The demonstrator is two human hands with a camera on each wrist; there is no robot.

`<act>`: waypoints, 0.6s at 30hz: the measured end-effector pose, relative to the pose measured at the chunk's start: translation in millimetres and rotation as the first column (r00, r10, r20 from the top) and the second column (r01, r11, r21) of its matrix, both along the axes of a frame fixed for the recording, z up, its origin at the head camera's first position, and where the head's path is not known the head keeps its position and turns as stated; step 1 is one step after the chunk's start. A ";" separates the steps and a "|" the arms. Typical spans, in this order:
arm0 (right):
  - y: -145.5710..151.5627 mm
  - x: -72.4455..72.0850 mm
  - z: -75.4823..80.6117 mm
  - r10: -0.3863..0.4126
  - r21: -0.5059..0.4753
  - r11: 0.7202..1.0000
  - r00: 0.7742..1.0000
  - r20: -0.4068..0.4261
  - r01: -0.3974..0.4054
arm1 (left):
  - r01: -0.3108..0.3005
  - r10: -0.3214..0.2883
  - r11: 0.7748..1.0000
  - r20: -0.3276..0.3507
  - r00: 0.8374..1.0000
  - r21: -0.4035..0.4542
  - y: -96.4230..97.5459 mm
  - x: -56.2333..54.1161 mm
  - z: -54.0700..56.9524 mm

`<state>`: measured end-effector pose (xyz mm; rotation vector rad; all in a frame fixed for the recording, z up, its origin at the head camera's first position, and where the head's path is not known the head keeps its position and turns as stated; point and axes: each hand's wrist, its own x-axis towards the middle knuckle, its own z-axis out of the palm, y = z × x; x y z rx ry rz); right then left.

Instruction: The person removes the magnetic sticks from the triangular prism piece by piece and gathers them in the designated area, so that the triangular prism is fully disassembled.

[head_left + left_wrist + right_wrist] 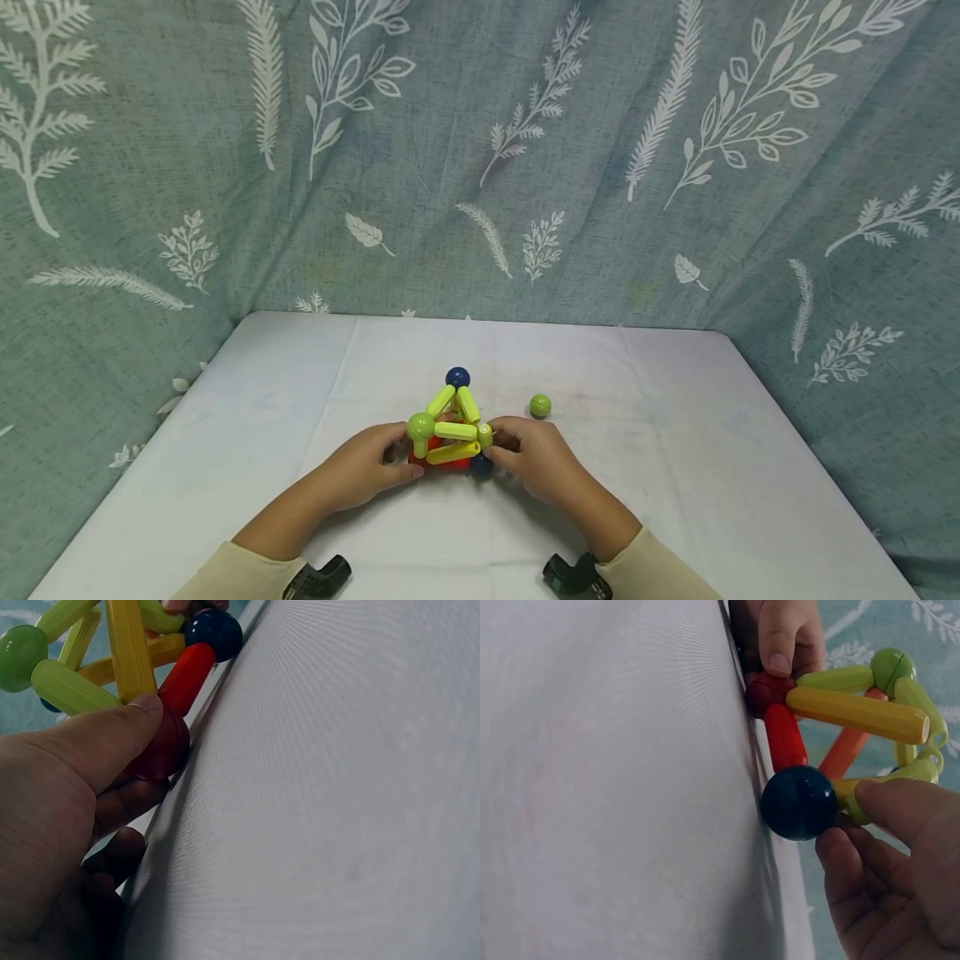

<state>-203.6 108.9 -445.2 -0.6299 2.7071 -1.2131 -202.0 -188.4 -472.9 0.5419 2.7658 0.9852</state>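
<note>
Both hands hold a small frame of magnetic sticks and balls low over the white table. My left hand (363,467) pinches a dark red ball (163,754) at the frame's left corner, thumb on top. At the right corner, the thumb and fingers of my right hand (543,458) pinch a lime green stick (907,776) close to a dark blue ball (799,802). Red stick (784,735) joins those two balls. A yellow stick (859,714) leans from the red ball toward the lime sticks. One green ball (421,427) sits left, another navy ball (457,377) tops the frame.
A loose green ball (540,406) lies on the white table (637,400), just beyond the right hand. Behind the table hangs a green leaf-patterned cloth (435,167). Black devices (322,575) are strapped at both wrists.
</note>
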 end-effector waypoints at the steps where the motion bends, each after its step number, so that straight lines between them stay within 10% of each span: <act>1: -0.1 -0.3 -0.2 -0.004 -0.003 1.000 1.000 0.005 0.004 | -0.002 0.002 1.000 0.002 1.000 0.001 0.0 0.4 0.5; 18: 9.1 -5.0 -1.9 -0.062 -0.032 0.997 0.995 0.073 0.064 | 0.002 -0.002 1.000 -0.002 1.000 0.017 -1.4 0.2 -1.6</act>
